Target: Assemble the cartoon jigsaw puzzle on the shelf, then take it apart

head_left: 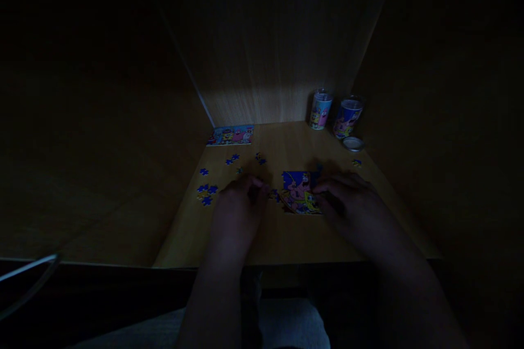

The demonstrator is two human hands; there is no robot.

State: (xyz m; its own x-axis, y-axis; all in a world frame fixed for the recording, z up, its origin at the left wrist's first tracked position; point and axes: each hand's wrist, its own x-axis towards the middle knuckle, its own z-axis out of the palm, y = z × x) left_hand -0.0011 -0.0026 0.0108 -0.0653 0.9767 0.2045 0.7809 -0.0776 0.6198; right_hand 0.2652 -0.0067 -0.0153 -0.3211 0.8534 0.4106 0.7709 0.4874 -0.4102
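A partly assembled jigsaw puzzle [297, 191] with cartoon figures in pink, yellow and blue lies flat on the wooden table. Over its right side bends my right hand [350, 196], thumb and fingertips gripping it and hiding that edge. My left hand [239, 204] is just left of the puzzle with its fingers closed in a pinch; what is between them is too dark to make out. Close to those fingertips lie a few loose puzzle pieces [275, 195], touching or almost touching the puzzle's left edge.
Blue loose pieces [207, 189] are scattered at the left, with more pieces [232, 159] farther back. A cartoon picture card [231, 135] lies at the back left. Two printed cans [320, 112] [347, 118] stand at the back right by a round lid [353, 144]. Panels enclose the dim table.
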